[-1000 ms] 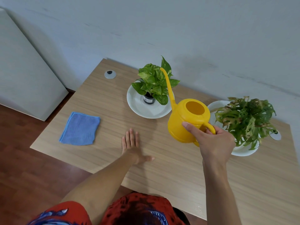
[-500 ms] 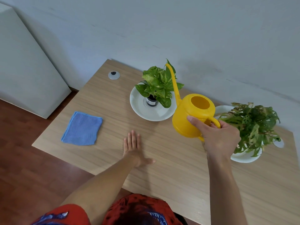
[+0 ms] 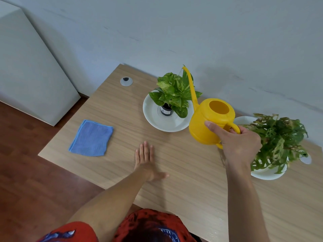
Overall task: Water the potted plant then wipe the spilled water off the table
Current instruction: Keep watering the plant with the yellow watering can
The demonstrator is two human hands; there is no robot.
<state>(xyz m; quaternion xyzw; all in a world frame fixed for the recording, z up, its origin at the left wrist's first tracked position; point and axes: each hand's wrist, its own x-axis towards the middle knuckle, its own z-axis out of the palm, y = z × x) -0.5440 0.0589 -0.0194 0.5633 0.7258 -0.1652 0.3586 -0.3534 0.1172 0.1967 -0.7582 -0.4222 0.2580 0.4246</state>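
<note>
My right hand [image 3: 239,145] grips the handle of a yellow watering can [image 3: 208,123], held above the table [image 3: 183,172]. Its long thin spout rises up and left, the tip above the leaves of a small green-and-yellow potted plant [image 3: 174,93]. That plant's dark pot stands in a white dish [image 3: 157,123]. My left hand [image 3: 146,159] lies flat on the wood, palm down, fingers together, holding nothing. A folded blue cloth [image 3: 91,137] lies near the table's left edge, left of that hand. No water shows on the tabletop.
A second, bushier plant [image 3: 279,138] in a white dish [image 3: 267,174] stands at the right, just behind my right hand. Round cable grommets sit at the back left [image 3: 126,81] and far right [image 3: 305,158]. A white cabinet [image 3: 29,67] stands left of the table, a wall behind.
The can's spout has swung a little to the right and stands more upright, now over the plant's right side. My left hand has stayed flat on the table.
</note>
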